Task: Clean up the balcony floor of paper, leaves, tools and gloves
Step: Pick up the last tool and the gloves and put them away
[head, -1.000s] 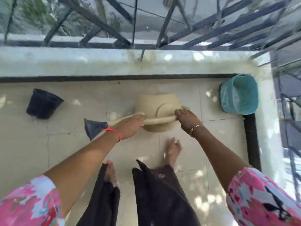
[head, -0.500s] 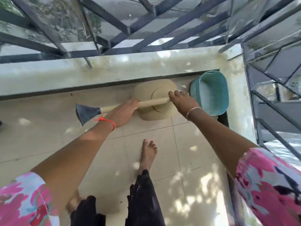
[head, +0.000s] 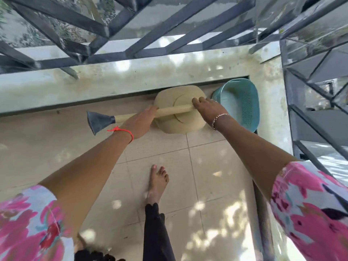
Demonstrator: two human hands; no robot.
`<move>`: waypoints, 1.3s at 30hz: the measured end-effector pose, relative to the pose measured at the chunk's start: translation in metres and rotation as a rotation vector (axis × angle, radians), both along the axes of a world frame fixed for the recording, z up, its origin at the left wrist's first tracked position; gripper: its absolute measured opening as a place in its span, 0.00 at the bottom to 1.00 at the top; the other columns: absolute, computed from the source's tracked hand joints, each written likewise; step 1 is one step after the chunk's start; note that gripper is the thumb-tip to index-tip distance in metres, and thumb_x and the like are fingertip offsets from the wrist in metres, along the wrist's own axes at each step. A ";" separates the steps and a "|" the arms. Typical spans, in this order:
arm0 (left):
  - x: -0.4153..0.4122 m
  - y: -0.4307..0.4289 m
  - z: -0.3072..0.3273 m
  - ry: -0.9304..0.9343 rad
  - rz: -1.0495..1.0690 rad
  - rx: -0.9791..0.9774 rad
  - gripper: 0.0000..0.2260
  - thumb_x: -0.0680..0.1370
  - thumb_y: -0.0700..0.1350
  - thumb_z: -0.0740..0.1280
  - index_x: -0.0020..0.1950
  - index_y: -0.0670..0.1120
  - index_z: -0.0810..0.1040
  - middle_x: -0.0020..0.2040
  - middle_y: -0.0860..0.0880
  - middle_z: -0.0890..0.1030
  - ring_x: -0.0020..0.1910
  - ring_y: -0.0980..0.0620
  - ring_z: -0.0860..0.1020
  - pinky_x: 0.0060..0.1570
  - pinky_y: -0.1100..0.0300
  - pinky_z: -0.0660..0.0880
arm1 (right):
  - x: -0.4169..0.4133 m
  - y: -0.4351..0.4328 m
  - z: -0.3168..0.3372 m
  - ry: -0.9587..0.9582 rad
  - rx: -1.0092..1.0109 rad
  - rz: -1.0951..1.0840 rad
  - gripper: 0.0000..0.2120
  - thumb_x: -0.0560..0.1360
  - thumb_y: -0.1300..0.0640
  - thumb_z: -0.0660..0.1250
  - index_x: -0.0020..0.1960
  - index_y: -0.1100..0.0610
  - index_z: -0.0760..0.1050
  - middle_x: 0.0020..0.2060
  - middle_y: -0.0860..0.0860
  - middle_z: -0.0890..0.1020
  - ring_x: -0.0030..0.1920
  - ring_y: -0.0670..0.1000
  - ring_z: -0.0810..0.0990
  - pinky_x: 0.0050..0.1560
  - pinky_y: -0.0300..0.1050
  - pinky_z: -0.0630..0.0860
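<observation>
Two sets of fingers (head: 151,110) grip one line: the left hand (head: 140,122) wraps the spout, and the right hand (head: 207,109) curls over the handle end of the beige watering can (head: 180,125). The dark rose (head: 98,122) points left. The can body is now at the floor's (head: 207,166) far edge, by the wall foot (head: 113,87), just beside the teal basket (head: 244,102) in the far right corner. A second ago it was over mid-floor. Resting or lifted: cannot tell. Judgement: tool nearly parked, release next.
</observation>
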State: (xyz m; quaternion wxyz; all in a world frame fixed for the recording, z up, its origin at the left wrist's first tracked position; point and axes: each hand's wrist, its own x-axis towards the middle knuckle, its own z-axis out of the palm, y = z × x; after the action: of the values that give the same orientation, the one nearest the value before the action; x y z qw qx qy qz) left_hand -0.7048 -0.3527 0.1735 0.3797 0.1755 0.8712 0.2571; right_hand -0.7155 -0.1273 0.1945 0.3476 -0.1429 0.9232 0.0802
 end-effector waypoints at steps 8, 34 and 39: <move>0.003 0.009 -0.009 0.081 0.038 0.013 0.25 0.76 0.27 0.54 0.72 0.40 0.60 0.67 0.40 0.65 0.61 0.41 0.69 0.59 0.51 0.68 | -0.003 0.005 0.000 0.030 -0.007 -0.058 0.19 0.75 0.72 0.54 0.66 0.63 0.62 0.58 0.61 0.72 0.59 0.61 0.72 0.55 0.53 0.70; 0.143 -0.266 0.051 0.623 0.207 -0.467 0.33 0.65 0.48 0.74 0.68 0.41 0.71 0.69 0.43 0.71 0.71 0.44 0.67 0.69 0.42 0.61 | 0.105 -0.346 0.052 0.013 -0.219 0.461 0.38 0.72 0.63 0.63 0.74 0.61 0.45 0.74 0.59 0.50 0.75 0.57 0.46 0.74 0.50 0.43; 0.217 -0.389 0.079 0.542 0.392 -0.617 0.33 0.71 0.51 0.70 0.72 0.41 0.65 0.73 0.42 0.66 0.74 0.43 0.61 0.71 0.42 0.51 | 0.141 -0.466 0.070 0.003 -0.240 0.615 0.37 0.72 0.63 0.63 0.74 0.60 0.46 0.73 0.58 0.52 0.75 0.57 0.47 0.74 0.50 0.45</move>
State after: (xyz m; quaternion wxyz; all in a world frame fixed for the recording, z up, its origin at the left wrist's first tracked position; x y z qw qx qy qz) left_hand -0.4878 -0.7416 0.2528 0.1164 -0.0532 0.9918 -0.0027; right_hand -0.5745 -0.5934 0.2648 0.2863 -0.4549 0.8402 0.0723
